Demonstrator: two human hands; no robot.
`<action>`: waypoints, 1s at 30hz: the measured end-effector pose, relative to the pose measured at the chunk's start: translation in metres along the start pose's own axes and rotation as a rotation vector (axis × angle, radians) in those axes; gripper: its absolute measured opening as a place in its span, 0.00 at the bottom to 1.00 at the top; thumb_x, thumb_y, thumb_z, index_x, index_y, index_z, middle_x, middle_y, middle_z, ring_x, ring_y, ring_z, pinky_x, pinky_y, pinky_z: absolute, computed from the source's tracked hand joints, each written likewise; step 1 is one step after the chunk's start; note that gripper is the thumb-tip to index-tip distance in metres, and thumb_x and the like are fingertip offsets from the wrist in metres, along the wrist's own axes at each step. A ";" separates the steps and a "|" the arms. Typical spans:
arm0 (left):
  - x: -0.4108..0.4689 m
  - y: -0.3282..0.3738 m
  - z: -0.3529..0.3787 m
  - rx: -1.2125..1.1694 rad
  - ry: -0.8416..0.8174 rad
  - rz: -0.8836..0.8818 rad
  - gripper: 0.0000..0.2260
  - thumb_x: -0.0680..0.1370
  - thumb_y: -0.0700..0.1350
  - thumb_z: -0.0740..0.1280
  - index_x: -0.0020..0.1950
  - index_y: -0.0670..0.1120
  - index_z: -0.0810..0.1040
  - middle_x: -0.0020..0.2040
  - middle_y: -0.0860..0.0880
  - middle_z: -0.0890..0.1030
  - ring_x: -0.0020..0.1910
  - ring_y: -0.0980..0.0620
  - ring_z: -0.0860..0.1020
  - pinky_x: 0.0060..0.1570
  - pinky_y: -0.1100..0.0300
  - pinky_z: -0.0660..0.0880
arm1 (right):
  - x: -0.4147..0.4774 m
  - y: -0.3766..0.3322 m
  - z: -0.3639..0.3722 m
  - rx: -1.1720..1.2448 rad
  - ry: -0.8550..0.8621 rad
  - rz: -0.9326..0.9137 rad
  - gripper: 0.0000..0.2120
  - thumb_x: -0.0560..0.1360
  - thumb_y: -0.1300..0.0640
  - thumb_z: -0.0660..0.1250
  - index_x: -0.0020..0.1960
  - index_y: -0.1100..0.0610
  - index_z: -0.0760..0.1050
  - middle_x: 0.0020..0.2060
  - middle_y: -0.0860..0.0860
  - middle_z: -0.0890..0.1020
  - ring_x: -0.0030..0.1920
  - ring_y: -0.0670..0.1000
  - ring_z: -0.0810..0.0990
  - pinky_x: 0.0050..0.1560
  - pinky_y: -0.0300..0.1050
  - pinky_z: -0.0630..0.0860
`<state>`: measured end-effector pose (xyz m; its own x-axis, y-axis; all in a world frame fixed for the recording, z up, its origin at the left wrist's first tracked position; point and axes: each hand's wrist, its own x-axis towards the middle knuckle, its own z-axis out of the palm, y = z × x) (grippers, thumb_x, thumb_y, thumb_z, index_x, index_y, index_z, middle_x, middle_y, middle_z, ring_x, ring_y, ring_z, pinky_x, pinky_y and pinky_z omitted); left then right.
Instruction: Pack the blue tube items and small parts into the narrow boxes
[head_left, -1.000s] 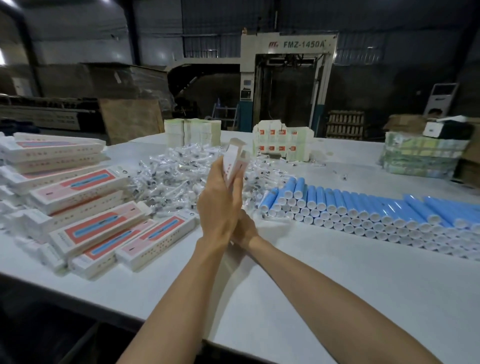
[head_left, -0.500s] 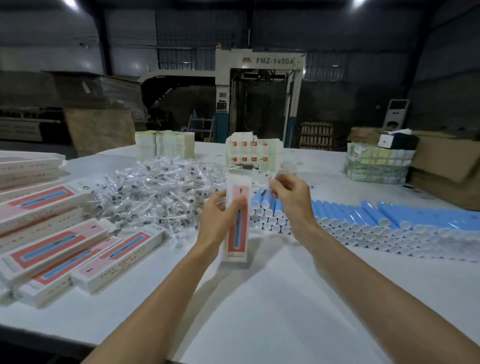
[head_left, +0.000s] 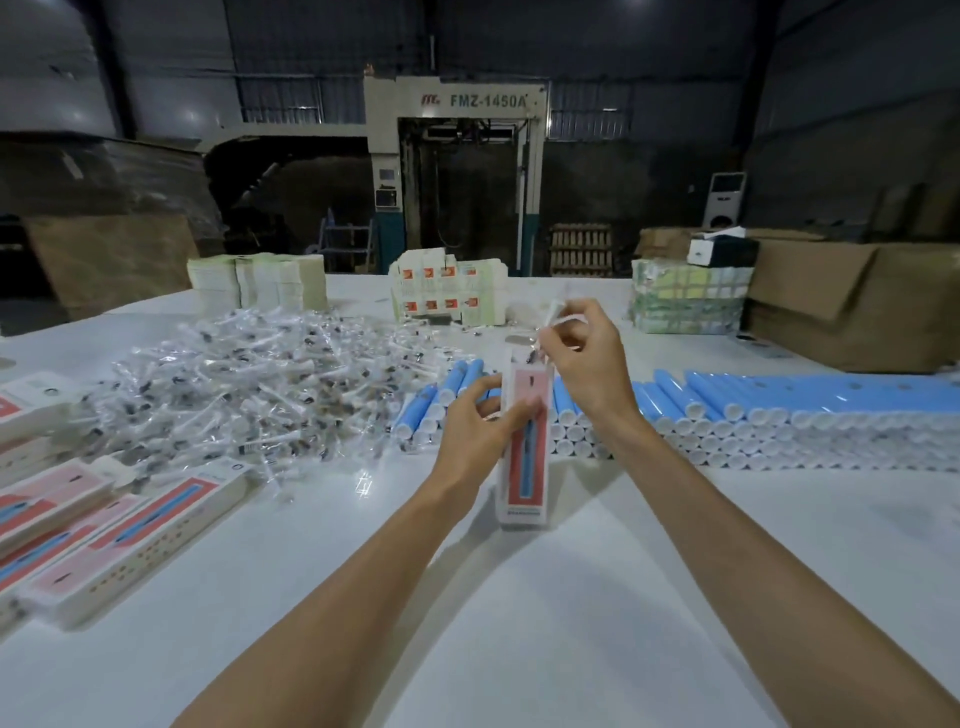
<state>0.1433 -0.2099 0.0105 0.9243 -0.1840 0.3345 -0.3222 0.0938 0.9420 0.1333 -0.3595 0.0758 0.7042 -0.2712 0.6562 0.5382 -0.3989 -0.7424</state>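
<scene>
Head view.

- Narrow white cardboard box with a pink-red panel and a blue stripe (head_left: 523, 462): upright at mid-frame, top end open. Lower end is at the white surface (head_left: 571, 613); contact cannot be confirmed.
- Left hand (head_left: 475, 434): grip closed around the box's middle, fingers curled over its front face.
- Right hand (head_left: 589, 364): above the box's open top, grip closed in a pinch of thumb and fingertips on a small white part in clear wrap (head_left: 551, 318). The part's lower end is at the box mouth. Cannot tell whether it is inside.
- Blue plastic tubes with white caps (head_left: 779, 402): stacked lying down in a long row behind the box, running to the right edge, caps facing the camera.
- Loose heap of clear-wrapped small parts (head_left: 234, 384): left of the tubes, just beside their left end.
- Matching narrow boxes lying flat (head_left: 124, 525): piled at the near left edge.
- Far edge of the surface: pale stacks of flat card (head_left: 254, 280) and a green-wrapped bundle (head_left: 685, 304).
</scene>
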 end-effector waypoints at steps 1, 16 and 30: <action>0.000 0.000 -0.002 0.025 0.012 0.020 0.14 0.78 0.55 0.77 0.61 0.55 0.82 0.55 0.56 0.87 0.52 0.62 0.85 0.50 0.60 0.82 | 0.001 0.000 0.000 -0.033 -0.017 0.000 0.03 0.80 0.59 0.69 0.52 0.56 0.75 0.39 0.47 0.84 0.41 0.44 0.82 0.44 0.38 0.76; -0.009 0.009 -0.006 -0.015 -0.022 0.087 0.30 0.77 0.54 0.79 0.74 0.61 0.68 0.56 0.55 0.86 0.53 0.56 0.86 0.49 0.62 0.82 | 0.012 -0.031 -0.013 -0.343 -0.399 -0.004 0.15 0.78 0.56 0.72 0.63 0.52 0.73 0.37 0.49 0.86 0.39 0.44 0.83 0.44 0.40 0.76; -0.010 0.011 -0.010 -0.030 -0.025 0.192 0.23 0.79 0.52 0.77 0.71 0.65 0.74 0.63 0.52 0.83 0.56 0.57 0.84 0.49 0.63 0.81 | -0.030 0.003 -0.011 -0.256 -0.229 -0.176 0.17 0.83 0.53 0.69 0.71 0.50 0.76 0.66 0.45 0.74 0.68 0.46 0.74 0.69 0.53 0.73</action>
<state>0.1327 -0.1968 0.0170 0.8411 -0.1839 0.5086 -0.4852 0.1589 0.8598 0.1090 -0.3618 0.0552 0.7121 0.0123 0.7020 0.5474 -0.6358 -0.5441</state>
